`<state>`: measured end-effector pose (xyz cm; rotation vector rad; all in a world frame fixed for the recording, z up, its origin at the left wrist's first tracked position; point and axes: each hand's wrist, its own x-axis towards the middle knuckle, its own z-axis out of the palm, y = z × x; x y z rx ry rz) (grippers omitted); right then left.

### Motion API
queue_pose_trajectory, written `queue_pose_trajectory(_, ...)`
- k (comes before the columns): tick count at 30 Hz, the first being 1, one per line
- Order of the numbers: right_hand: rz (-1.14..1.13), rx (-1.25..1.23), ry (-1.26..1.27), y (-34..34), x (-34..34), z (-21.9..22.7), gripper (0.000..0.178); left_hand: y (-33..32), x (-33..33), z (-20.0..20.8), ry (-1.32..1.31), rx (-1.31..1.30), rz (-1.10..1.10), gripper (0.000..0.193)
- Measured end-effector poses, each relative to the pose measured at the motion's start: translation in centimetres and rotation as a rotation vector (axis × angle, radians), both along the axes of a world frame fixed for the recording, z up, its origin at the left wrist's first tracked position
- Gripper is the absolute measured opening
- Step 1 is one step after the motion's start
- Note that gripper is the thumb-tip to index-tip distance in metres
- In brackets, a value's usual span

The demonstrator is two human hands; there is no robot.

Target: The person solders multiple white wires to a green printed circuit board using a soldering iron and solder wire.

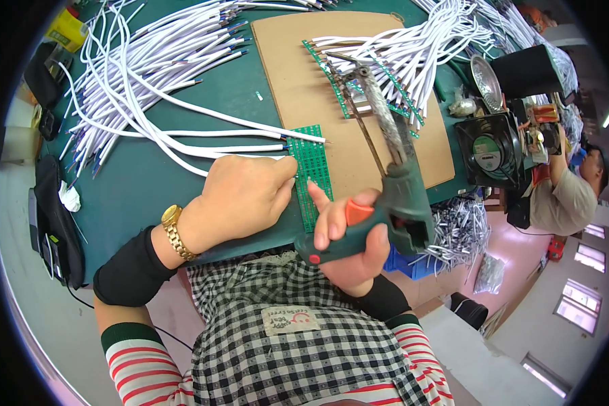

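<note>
My left hand, a gold watch on its wrist, is closed in a pinch at the left edge of a green circuit board panel. A white cable runs into its fingers; the tips partly hide the cable's end. Two more white cables reach the panel above it, one lying across its top. My right hand is wrapped round the dark green handle of a soldering gun with an orange trigger. The gun's metal rods point away from me, above the brown board.
A large bundle of white cables covers the table's far left. Cables joined to green strips lie at the brown board's far end. A black fan and metal dish stand right. Another person works beyond.
</note>
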<state>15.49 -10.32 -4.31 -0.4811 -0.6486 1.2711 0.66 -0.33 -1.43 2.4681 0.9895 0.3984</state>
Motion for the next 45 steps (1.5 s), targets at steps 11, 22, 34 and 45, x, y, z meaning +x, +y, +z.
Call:
queue_pose_trajectory(11, -0.097, -0.030, 0.092, 0.3, -0.2, -1.2, 0.046, 2.0, 1.6, 2.2, -0.071, 0.291, 0.029, 0.022)
queue_pose_trajectory(22, -0.135, -0.003, 0.092, 0.3, -0.2, -1.8, 0.051, -0.8, -0.1, 5.4, -0.093, 0.276, -0.153, 0.013)
queue_pose_trajectory(34, -0.132, 0.007, 0.052, 0.4, -0.3, -1.3, 0.052, -2.3, -1.0, -0.1, 0.020, 0.082, 0.033, 0.019)
queue_pose_trajectory(45, -0.068, -0.024, 0.048, 0.2, 0.1, -1.7, 0.056, -1.9, -1.0, -0.1, 0.029, 0.076, -0.010, 0.019)
